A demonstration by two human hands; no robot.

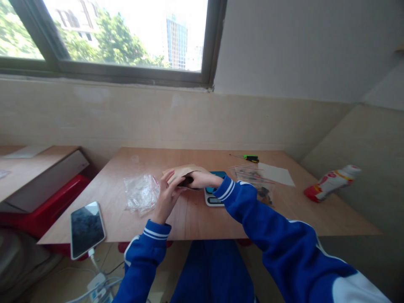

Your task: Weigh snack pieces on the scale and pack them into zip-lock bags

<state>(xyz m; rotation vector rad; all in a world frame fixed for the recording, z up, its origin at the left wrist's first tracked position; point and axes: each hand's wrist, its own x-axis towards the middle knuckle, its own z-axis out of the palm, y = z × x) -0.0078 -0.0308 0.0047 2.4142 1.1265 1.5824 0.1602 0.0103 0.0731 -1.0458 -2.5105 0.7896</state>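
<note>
A brown paper bag (181,170) lies tilted on the table with its dark mouth facing me. My left hand (166,191) grips the near left edge of that mouth, thumb and fingers closed on the paper. Reaching in from the right, my right hand (202,179) has its fingers inside the bag, where the paper hides them. Whatever the bag contains cannot be made out. Partly under my right wrist sits a small white and blue digital scale (216,201). Left of the bag is a pile of clear plastic zip bags (142,194).
Zip bags with small dark parts (265,194) lie right of the scale, near a white paper sheet (276,174) and a green-black screwdriver (251,158). A red-white bottle (331,183) stands tilted at far right. A plugged-in phone (87,229) overlaps the front left edge.
</note>
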